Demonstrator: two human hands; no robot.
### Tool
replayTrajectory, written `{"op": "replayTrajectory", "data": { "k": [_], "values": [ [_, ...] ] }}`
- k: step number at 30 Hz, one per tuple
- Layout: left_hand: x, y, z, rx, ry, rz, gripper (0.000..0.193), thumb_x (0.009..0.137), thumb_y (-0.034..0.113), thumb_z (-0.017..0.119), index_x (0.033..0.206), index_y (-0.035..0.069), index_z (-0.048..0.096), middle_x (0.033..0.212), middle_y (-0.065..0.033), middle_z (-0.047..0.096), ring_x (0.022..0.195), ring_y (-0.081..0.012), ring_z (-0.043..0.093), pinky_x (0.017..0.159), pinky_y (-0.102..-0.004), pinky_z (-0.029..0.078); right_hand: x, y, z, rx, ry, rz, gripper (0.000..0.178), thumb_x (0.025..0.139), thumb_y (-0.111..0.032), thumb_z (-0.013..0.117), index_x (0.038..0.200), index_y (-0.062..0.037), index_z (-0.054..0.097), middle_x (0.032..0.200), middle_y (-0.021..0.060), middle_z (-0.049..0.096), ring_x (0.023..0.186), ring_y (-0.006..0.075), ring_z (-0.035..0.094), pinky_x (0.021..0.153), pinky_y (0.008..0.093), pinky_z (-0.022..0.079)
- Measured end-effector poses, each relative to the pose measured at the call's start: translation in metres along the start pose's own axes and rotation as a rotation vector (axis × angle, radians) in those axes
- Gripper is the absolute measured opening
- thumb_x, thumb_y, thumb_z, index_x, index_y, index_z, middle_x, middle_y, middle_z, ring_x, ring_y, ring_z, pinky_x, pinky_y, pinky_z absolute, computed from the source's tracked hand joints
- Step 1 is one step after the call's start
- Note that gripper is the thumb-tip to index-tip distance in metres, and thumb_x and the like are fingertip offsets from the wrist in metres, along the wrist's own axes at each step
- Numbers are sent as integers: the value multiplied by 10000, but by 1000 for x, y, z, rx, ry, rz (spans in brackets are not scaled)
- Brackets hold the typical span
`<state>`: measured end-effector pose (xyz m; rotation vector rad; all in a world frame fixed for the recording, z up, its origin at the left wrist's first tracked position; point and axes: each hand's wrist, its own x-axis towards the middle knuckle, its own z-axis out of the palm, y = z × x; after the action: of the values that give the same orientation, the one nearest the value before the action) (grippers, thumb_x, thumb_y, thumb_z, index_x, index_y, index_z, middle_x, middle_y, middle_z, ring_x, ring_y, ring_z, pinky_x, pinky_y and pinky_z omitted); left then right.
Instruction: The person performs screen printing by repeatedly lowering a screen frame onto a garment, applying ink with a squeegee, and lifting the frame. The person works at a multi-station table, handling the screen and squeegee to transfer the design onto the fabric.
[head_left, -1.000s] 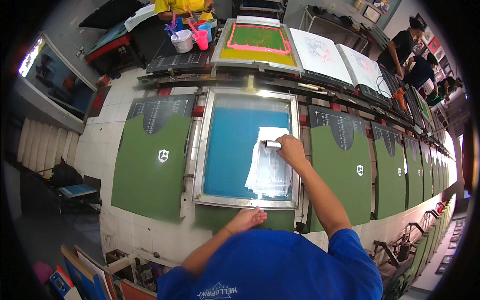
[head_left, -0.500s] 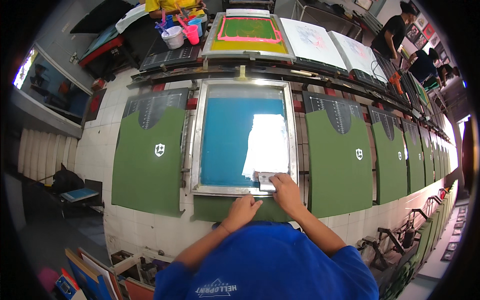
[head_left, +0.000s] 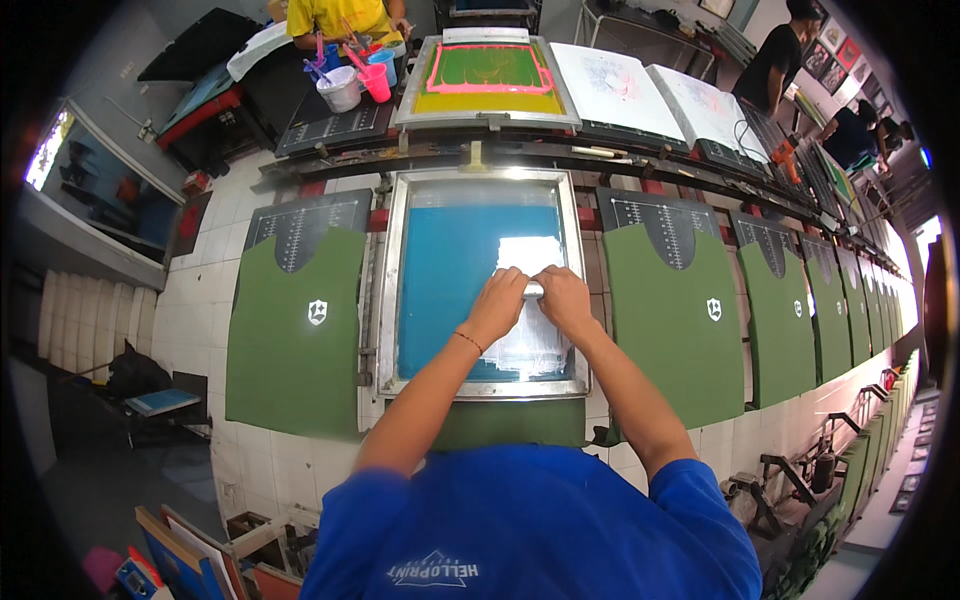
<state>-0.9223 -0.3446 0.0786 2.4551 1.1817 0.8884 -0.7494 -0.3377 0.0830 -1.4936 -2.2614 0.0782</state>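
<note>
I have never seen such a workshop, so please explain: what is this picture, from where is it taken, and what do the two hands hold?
The picture comes from a camera on a person's head, looking down; the fisheye lens bends straight edges. No machine: two bare hands work. The left hand and right hand both grip a squeegee, mostly hidden, on a metal-framed screen with blue mesh and white ink. It lies on a long tiled table. Green shirts with a small white badge lie on boards on both sides. Farther back stand cups and another screen.
</note>
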Motion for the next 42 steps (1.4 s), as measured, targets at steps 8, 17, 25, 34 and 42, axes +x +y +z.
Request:
{"op": "replayTrajectory", "data": {
  "k": [8, 17, 25, 34, 42],
  "values": [
    [-63, 51, -13, -46, -5, 35, 243, 844, 8, 475, 1069, -48, 549, 991, -171, 539, 933, -343, 542, 879, -432, 466, -72, -51, -42, 123, -85, 55, 318, 686, 29, 638, 981, -73, 692, 966, 86, 656, 939, 288, 625, 786, 391, 533],
    [-131, 77, -2, -98, -70, -3, 332, 844, 28, 475, 1154, -73, 542, 1060, -210, 551, 1014, -372, 552, 977, -432, 447, -140, -79, -22, 147, -56, 74, 392, 643, 20, 657, 1028, -51, 662, 1009, 92, 641, 957, 282, 618, 806, 389, 518],
    [-26, 9, 0, -97, 53, -21, 280, 813, -30, 519, 1091, -42, 549, 1060, -184, 551, 999, -372, 531, 906, -433, 460, -25, -23, 3, 42, 38, 53, 289, 667, 25, 637, 913, -108, 711, 885, 60, 648, 865, 266, 633, 720, 375, 537],
    [-31, 31, -15, -151, 51, -18, 285, 790, -49, 536, 1075, -31, 547, 1052, -173, 541, 1010, -376, 518, 903, -432, 456, -34, -34, -34, 57, -78, 42, 300, 699, 27, 631, 977, -66, 696, 969, 105, 661, 935, 316, 627, 825, 417, 518],
    [-142, 85, 4, -44, -52, -13, 375, 841, 35, 514, 1208, -31, 548, 1178, -162, 555, 1098, -336, 523, 952, -425, 437, -156, -76, -21, 64, -14, -62, 416, 713, 49, 574, 1124, -8, 612, 1084, 147, 600, 1041, 348, 549, 890, 451, 444]
  ]
}}
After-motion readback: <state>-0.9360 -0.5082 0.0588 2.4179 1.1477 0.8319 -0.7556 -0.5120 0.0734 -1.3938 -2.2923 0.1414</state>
